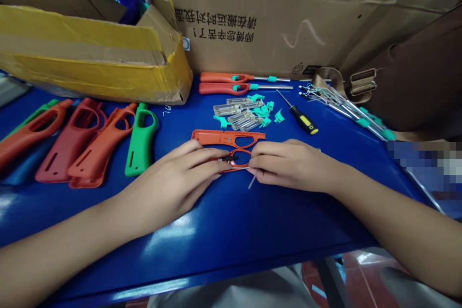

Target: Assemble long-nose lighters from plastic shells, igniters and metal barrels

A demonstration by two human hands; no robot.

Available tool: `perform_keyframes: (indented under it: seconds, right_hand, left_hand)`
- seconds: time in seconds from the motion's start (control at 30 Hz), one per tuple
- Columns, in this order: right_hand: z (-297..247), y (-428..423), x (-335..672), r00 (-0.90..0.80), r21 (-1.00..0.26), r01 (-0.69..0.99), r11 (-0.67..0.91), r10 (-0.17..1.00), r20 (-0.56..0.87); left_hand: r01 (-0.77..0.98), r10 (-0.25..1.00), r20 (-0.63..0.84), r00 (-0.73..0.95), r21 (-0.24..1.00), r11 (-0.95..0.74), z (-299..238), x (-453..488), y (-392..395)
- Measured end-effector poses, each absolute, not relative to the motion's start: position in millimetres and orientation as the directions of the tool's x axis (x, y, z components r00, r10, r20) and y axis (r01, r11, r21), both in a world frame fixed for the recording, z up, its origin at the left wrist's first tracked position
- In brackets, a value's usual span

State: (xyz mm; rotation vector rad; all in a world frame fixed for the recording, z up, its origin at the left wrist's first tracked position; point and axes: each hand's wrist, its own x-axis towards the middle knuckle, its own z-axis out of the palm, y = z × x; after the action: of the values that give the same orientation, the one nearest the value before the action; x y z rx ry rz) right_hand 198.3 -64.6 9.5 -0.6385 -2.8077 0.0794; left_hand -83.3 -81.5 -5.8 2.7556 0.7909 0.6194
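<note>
My left hand [180, 173] is closed over the handle end of an orange lighter half-shell [241, 152], with a small black part showing at its fingertips. At the shell's other end, my right hand [288, 163] pinches with bent fingers; a thin pale tube or wire [251, 182] sticks out below them. What exactly the right fingertips grip is hidden. Just behind both hands lies a second orange half-shell [227, 138], its inner side up. Clear fuel tanks [242, 118] and teal triggers [279, 116] are scattered beyond it.
Two red long-neck lighters [227, 87] lie at the back. A black-and-yellow screwdriver [303, 120] and several metal lighter rods with wires [355, 113] are to the right. Coloured shells [141, 142] lie left, before a yellow-taped box [90, 70]. A large cardboard box [274, 14] closes off the back.
</note>
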Motion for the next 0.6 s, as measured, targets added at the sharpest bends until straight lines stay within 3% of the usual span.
perform_keyframes:
  seconds: [0.3, 0.6]
  right_hand:
    - [9.4, -63.2, 197.6, -0.869, -0.132, 0.412, 0.902, 0.432, 0.240]
    - [8.0, -59.2, 197.4, -0.817, -0.387, 0.395, 0.833, 0.511, 0.266]
  left_hand:
    - [0.457, 0.554, 0.331, 0.764, 0.328, -0.827, -4.8, -82.8, -82.1]
    - [0.465, 0.557, 0.306, 0.772, 0.327, -0.823, -5.4, -83.5, -81.7]
